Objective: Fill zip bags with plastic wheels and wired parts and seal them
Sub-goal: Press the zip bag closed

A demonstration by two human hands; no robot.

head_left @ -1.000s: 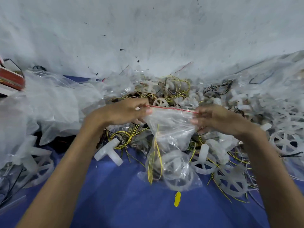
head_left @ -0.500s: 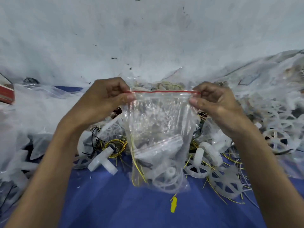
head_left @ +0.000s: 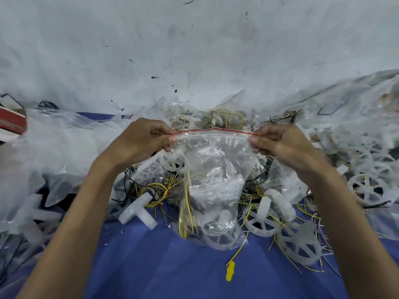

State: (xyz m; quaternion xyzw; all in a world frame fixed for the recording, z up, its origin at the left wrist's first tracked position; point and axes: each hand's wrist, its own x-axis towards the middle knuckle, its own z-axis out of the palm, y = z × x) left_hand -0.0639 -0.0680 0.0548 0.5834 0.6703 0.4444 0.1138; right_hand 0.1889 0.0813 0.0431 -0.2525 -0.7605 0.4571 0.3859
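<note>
Sealing: zip bag [head_left: 212, 169] held upright, loaded, red strip [head_left: 212, 131] stretched taut, ready for closing.
Left hand [head_left: 140, 141]: fingers [head_left: 170, 139] pinch one top corner.
Right hand [head_left: 278, 143]: fingers pinch the other.

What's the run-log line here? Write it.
clear red-edged plastic zip bag: filled, top stretched | left hand: pinches top corner | right hand: pinches top corner
</note>
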